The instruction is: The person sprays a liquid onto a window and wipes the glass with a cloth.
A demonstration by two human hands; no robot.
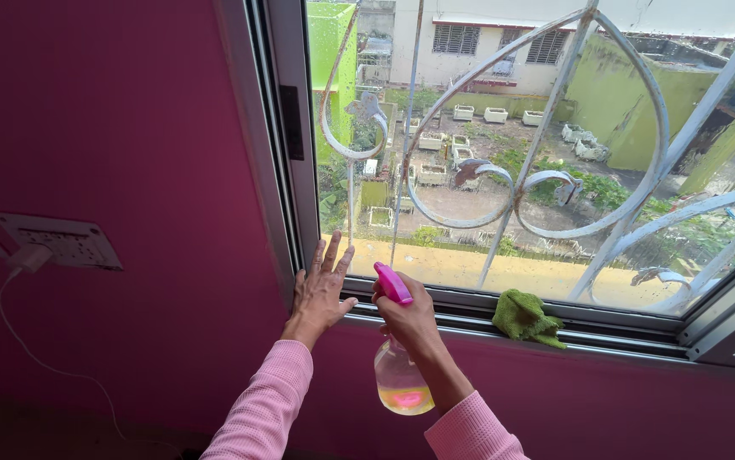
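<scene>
Left hand (321, 294) flat and spread against the window frame (287, 170), fingers splayed upward, gripping nothing. Right hand (410, 319) wrapped around the neck of a spray bottle (401, 379), pink trigger head (393, 284) poking above the knuckles and aimed toward the glass (436, 170). Bottle hanging just below the sill (623, 328), near the lower left corner of the pane, close beside the left hand. Clear rounded body, only a shallow pool of yellowish liquid at the bottom with a pink glow in it, so mostly empty. Green cloth (525, 317) bunched on the sill to the right, apart from both hands, untouched. Glass looking hazy and streaked in places, no obvious wet mist or running drops to be seen on it, though hard to tell through the reflections; by that, spraying seemingly at its start, wiping not yet begun. White curled metal grille (555, 179) outside the pane, rooftops and planters beyond. Pink wall (129, 128) to the left, with a socket plate (61, 241) and a white plug and cord (22, 281) trailing down.
</scene>
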